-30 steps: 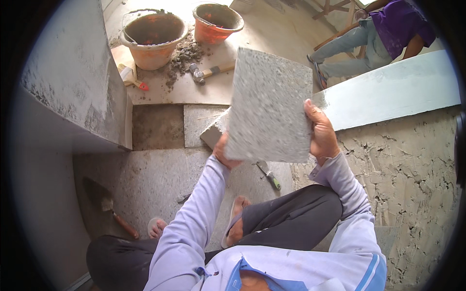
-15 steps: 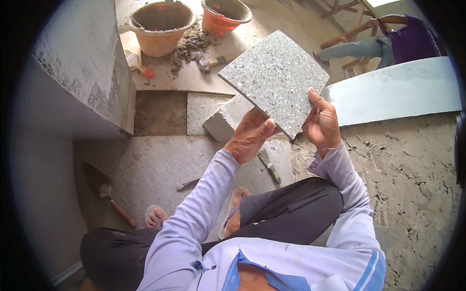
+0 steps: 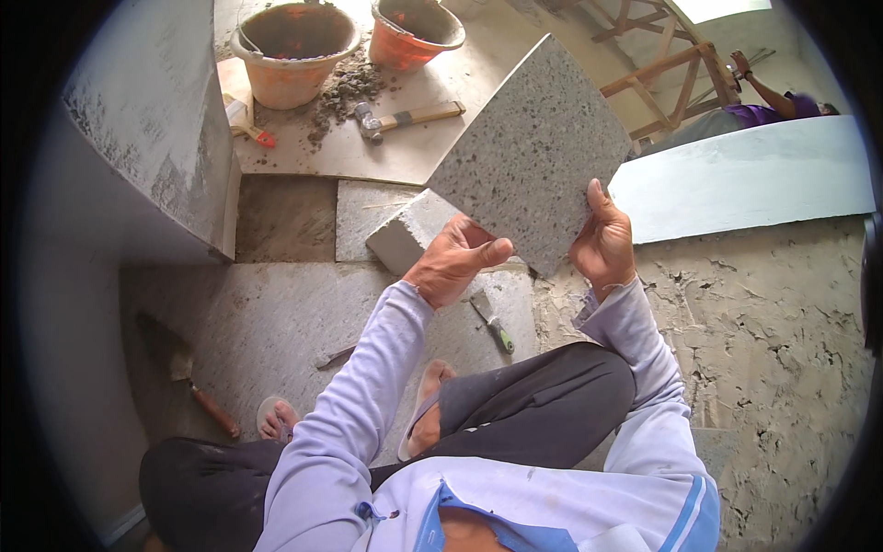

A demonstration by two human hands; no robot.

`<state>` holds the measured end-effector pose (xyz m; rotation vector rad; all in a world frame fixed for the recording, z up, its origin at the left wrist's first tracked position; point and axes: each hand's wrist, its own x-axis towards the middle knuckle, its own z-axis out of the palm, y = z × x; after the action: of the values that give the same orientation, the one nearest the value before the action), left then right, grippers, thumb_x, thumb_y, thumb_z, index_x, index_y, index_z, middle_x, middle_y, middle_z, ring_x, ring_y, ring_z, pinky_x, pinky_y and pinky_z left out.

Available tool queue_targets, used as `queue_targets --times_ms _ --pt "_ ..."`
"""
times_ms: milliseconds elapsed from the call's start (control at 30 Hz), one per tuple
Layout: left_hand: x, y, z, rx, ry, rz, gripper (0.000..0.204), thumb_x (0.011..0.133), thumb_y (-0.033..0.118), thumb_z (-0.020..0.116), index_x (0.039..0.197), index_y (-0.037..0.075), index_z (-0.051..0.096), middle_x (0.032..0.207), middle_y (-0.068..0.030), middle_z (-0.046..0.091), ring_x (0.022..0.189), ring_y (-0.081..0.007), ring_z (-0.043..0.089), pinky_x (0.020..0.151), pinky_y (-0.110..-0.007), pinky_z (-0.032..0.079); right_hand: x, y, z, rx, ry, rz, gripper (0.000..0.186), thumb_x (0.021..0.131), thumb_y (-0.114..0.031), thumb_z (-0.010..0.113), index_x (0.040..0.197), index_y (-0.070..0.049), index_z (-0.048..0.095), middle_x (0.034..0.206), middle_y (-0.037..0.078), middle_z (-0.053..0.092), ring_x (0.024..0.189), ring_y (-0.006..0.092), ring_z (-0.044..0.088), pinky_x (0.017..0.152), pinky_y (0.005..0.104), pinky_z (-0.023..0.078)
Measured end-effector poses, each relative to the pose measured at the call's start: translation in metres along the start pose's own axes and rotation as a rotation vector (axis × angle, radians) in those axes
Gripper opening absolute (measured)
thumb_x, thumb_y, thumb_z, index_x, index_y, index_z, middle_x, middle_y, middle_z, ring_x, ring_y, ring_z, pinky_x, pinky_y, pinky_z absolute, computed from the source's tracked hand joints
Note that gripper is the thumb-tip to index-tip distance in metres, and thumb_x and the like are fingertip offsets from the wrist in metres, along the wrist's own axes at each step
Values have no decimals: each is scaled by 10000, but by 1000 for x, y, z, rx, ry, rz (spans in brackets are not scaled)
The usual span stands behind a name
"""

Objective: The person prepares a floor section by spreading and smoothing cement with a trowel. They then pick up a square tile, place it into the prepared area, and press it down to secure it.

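Observation:
A grey speckled stone tile [image 3: 538, 152] is held up in front of me, tilted with one corner pointing away. My left hand [image 3: 457, 260] grips its lower left edge, thumb in front and fingers partly hidden. On the lower right edge, my right hand [image 3: 602, 235] holds with the thumb upright along the face. Behind my left hand a pale block [image 3: 397, 230] rests on a laid tile [image 3: 361, 207]. Below the held tile lies a putty knife [image 3: 494, 322] with a green and black handle.
Two mortar-stained buckets [image 3: 294, 69] stand at the back, near a hammer [image 3: 409, 118] and a red-tipped brush [image 3: 248, 129]. A trowel [image 3: 198, 386] lies at left. Rough mortar [image 3: 736, 340] covers the right side, below a pale panel [image 3: 745, 179]. Another person [image 3: 773, 109] is beyond it.
The held tile has tilted more upright and its face looks darker. Both hands keep their grip. The hammer now shows fully, and the other person has bent lower with an arm raised.

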<state>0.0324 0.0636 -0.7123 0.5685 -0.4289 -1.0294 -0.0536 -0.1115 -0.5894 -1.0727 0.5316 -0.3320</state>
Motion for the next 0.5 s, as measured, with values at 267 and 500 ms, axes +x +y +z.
queue_targets --times_ms 267,500 --pt "-6 12 0 48 -88 -42 644 685 481 894 1044 -6 675 970 -77 676 922 -169 609 835 -336 471 0 1 -6 -41 -59 -39 405 994 -277 597 1360 -135 497 1312 46 576 1242 247 531 1045 534 420" --pt "-8 22 -9 165 -195 -52 965 584 499 933 1304 -40 582 1235 -187 658 1169 -284 604 1023 -411 468 3 5 -12 22 -153 -31 446 1004 -315 571 1386 -103 482 1340 77 569 1262 276 522 1070 521 402"
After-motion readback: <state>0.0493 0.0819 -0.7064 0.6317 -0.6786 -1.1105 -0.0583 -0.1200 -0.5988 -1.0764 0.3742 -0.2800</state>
